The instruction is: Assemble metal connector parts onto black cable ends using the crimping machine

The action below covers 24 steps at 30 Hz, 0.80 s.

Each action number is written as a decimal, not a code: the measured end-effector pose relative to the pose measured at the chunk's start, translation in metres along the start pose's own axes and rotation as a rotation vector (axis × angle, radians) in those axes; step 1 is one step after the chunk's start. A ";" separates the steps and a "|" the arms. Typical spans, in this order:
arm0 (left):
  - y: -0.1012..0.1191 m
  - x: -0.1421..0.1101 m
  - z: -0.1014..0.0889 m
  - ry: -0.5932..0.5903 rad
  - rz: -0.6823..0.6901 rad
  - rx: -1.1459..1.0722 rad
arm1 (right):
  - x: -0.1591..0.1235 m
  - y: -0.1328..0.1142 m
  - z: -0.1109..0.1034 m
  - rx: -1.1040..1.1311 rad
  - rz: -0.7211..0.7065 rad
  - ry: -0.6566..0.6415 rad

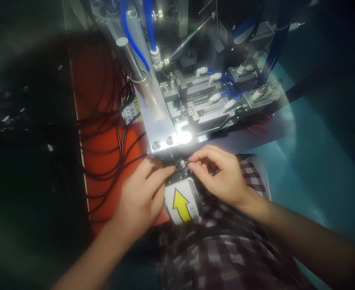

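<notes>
Both hands meet at the front edge of a metal machine, just below its shiny plate (161, 121). My right hand (218, 173) is closed in a pinch, thumb and forefinger together at a tiny shiny piece (183, 163), too small to name. From the other side my left hand (145, 189) reaches to the same spot, its thumb pointing at the piece and its fingers curled. What the left fingertips hold is hidden. Right below the fingers lies a white label with a yellow arrow (181, 204), fixed on the machine's front.
Black cables (121, 153) loop over an orange-red surface (105, 133) at the left. Behind the hands stand pneumatic cylinders (207, 104) with white fittings, blue air tubes (132, 40) and a vertical metal rod (132, 60). A checked garment (226, 253) fills the lower middle.
</notes>
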<state>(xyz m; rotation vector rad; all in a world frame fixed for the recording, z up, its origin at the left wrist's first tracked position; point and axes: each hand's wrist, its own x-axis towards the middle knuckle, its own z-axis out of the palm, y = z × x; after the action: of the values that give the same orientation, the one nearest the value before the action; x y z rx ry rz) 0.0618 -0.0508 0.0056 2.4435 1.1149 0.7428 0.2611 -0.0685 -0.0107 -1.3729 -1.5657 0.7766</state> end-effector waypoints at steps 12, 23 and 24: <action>-0.001 0.000 0.000 0.000 -0.003 0.003 | 0.002 0.002 0.002 0.039 0.132 -0.071; -0.002 0.000 0.000 0.005 0.006 -0.002 | 0.008 0.004 0.003 0.203 0.259 -0.177; -0.001 0.000 0.000 0.002 0.005 -0.005 | 0.008 0.004 0.004 0.213 0.261 -0.178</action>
<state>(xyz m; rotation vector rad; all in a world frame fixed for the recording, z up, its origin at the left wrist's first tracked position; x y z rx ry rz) 0.0610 -0.0500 0.0050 2.4434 1.1067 0.7484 0.2598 -0.0599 -0.0143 -1.3950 -1.4039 1.2178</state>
